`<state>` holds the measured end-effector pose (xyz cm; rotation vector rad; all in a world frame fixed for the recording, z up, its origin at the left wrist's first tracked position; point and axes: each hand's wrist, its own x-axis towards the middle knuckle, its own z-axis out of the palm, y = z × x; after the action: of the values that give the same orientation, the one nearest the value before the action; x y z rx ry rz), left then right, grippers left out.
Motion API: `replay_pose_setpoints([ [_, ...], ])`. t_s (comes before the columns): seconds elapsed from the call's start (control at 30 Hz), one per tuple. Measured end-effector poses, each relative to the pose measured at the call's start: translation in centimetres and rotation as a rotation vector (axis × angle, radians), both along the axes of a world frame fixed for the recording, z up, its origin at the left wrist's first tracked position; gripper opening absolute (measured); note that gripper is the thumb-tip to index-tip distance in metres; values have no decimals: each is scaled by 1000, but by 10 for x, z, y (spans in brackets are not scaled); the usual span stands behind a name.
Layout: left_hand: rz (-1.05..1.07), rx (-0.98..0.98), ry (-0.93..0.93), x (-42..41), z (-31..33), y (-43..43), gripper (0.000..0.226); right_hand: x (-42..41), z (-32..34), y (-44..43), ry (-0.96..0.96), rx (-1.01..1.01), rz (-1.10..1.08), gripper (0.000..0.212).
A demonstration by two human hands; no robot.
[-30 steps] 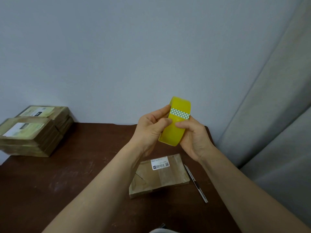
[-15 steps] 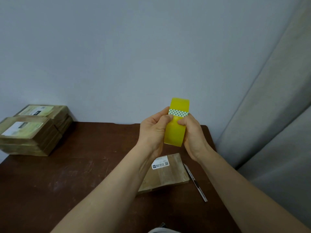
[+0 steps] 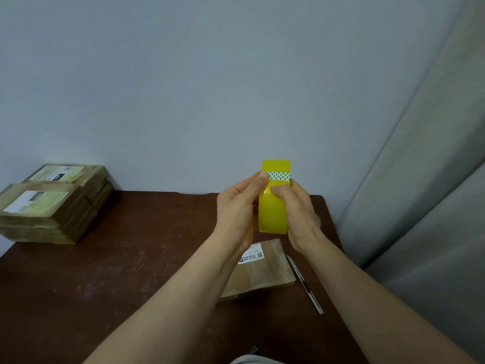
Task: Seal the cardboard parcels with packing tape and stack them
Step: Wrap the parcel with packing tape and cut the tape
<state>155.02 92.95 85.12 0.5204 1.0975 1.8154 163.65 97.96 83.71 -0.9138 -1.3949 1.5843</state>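
A yellow roll of packing tape (image 3: 273, 214) is held edge-on above the table, with a green-and-white patterned strip across its upper part. My left hand (image 3: 238, 208) grips its left side, the thumb tip on the end of the patterned strip. My right hand (image 3: 299, 214) grips its right side, the thumb pressed on the roll's face just below the strip. Below the hands a flat cardboard parcel (image 3: 265, 271) with a white label lies on the brown table (image 3: 91, 285), partly hidden by my left forearm.
Two stacks of flat cardboard parcels (image 3: 49, 206) stand at the table's far left against the wall. A slim utility knife (image 3: 305, 285) lies right of the parcel, near the table's right edge. A grey curtain (image 3: 420, 206) hangs at the right.
The roll has turned from tilted to upright in my hands. Both thumbs have shifted up toward the patterned strip.
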Motion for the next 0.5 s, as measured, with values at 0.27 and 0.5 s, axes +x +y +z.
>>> replay_pose_setpoints([
  [0.27, 59, -119, 458, -10, 2, -1, 19, 13, 4, 12, -88, 41, 93, 21],
  [0.5, 39, -76, 1172, -28, 11, 0, 74, 26, 20, 28, -130, -64, 213, 43],
])
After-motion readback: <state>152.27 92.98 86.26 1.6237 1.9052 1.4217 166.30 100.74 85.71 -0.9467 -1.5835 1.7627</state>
